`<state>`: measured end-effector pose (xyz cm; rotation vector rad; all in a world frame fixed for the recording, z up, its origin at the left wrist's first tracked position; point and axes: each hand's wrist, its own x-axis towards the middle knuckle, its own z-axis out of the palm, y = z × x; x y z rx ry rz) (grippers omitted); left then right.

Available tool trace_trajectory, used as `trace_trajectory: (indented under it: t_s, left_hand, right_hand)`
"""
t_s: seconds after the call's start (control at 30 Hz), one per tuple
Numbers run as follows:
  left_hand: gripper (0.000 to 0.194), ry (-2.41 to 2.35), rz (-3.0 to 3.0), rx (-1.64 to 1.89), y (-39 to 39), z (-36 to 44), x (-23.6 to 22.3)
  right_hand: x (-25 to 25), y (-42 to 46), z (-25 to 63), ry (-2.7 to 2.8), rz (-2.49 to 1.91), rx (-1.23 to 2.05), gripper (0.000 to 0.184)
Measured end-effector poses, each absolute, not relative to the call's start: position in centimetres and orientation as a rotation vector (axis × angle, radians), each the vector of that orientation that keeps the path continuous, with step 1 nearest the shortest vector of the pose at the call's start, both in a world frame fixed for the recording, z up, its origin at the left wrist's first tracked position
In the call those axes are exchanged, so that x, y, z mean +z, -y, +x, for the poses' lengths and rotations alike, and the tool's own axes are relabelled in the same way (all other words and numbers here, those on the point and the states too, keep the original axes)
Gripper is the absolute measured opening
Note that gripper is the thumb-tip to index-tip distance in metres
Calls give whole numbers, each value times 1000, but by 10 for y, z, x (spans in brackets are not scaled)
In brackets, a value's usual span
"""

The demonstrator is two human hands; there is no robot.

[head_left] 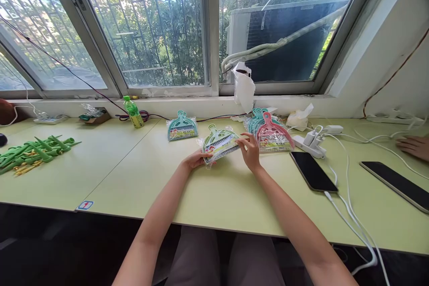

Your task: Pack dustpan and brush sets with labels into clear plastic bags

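Note:
A small green dustpan-and-brush set in a clear plastic bag [219, 142] is lifted a little above the pale green table [110, 165]. My left hand [196, 159] grips the bag's lower left corner. My right hand [248, 149] pinches its right edge. Just right of it lies a stack of bagged sets with a pink one on top [272, 132]. A single teal set [182, 127] lies flat to the left.
A green drink bottle [133, 112] stands by the window sill. Green plastic pieces [33, 150] are piled at far left. A black phone [313, 171] on a white cable, a power strip [311, 143] and a second phone [397, 184] lie at right. Another person's hand [414, 146] rests at the right edge.

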<state>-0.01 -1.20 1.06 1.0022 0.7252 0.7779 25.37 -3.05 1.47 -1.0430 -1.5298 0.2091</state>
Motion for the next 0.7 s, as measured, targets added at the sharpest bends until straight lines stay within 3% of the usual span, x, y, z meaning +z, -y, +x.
trace_trajectory:
  t_s: [0.33,0.7]
  left_hand:
    - [44,-823,1076,699,19,-4,23]
    - [51,-846,1116,734,18,1,18]
  right_hand:
    - [5,28,248,1449,-1043,324,20]
    - [3,21,250,1304,-989,482,9]
